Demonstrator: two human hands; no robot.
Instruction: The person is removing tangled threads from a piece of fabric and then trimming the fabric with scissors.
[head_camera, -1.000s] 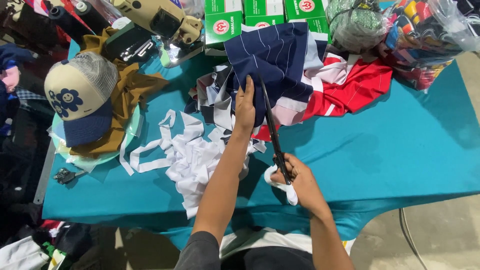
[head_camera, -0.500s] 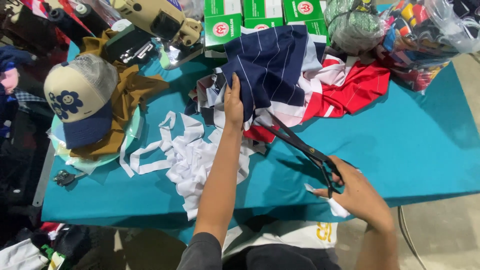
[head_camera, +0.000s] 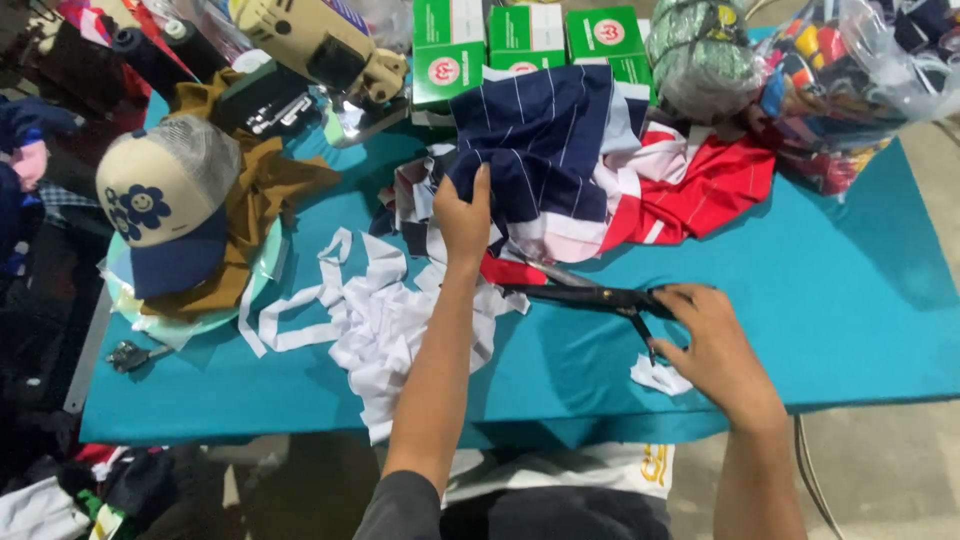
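Left hand (head_camera: 463, 222) pinching navy striped fabric (head_camera: 545, 150); right hand (head_camera: 712, 340) gripping black scissors (head_camera: 590, 296), blades lying leftward toward fabric's lower edge.

navy pinstriped cloth (head_camera: 545, 150): crumpled, on teal table | black scissors (head_camera: 590, 296): lying flat, blades pointing left, just beside cloth

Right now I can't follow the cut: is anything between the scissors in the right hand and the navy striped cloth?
Nothing visible does: the scissors in the right hand point at the navy striped cloth, which the left hand grips.
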